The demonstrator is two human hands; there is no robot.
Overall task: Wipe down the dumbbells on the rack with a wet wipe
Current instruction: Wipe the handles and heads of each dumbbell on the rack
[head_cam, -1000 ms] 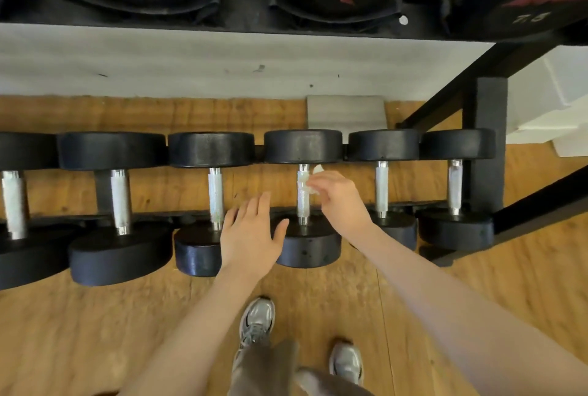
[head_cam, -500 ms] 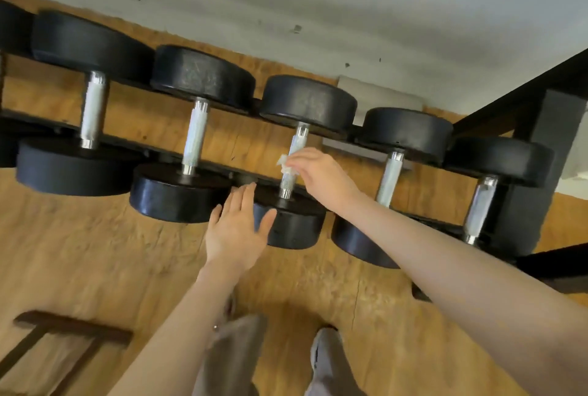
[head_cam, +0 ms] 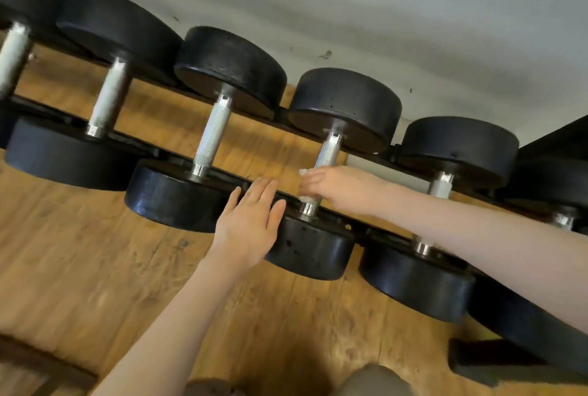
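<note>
Right hand (head_cam: 339,187) is wrapping its grip around the knurled steel handle (head_cam: 327,153) of a black dumbbell (head_cam: 324,173) resting on the low rack (head_cam: 229,180), with the wet wipe (head_cam: 304,173) showing as a scrap of white pinched against the lower end of the bar. Left hand (head_cam: 251,223) is lying flat, fingers straight and together, touching the near head (head_cam: 310,247) of the same dumbbell. Judging by bulk, the dumbbell is handling as dead weight, rigid, not about to roll under wiping; no need to lift. The wipe is soft, damp and thin, likely snagging on knurling, so folding it round the bar and twisting seems best. Neighbouring dumbbells are sitting just beside, heads nearly touching.
</note>
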